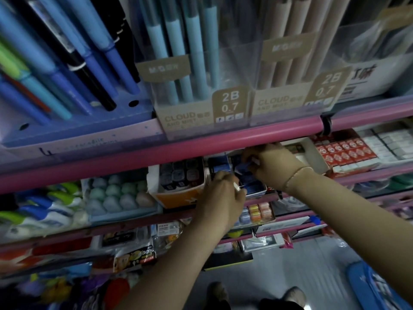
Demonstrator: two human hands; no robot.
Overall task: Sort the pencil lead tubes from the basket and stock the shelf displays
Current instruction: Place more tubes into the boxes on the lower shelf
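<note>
From the head camera, both hands reach under the pink shelf rail (201, 143) into a small display box (257, 191) packed with blue pencil lead tubes (220, 167). The right hand (271, 166) has its fingers curled round one blue tube (243, 167) at the back of that box, pinching it. The left hand (223, 193), just in front of and below the right, has its fingers bent at the box's front edge with something small and pale (236, 186) at the fingertips; whether it truly grips it cannot be told.

Above the hands, two clear boxes read "CLOUD AND MIST" and "2B 0.7": the left one (185, 117) holds light blue pencils, the right one (281, 104) beige ones. Left of the hands sits an orange-fronted box (178, 198) of dark tubes, and beyond it a tray of pastel erasers (120, 195). To the right of the hands lie red-and-white packets (344, 151). Below the right forearm, a blue basket (375, 285) rests on the floor.
</note>
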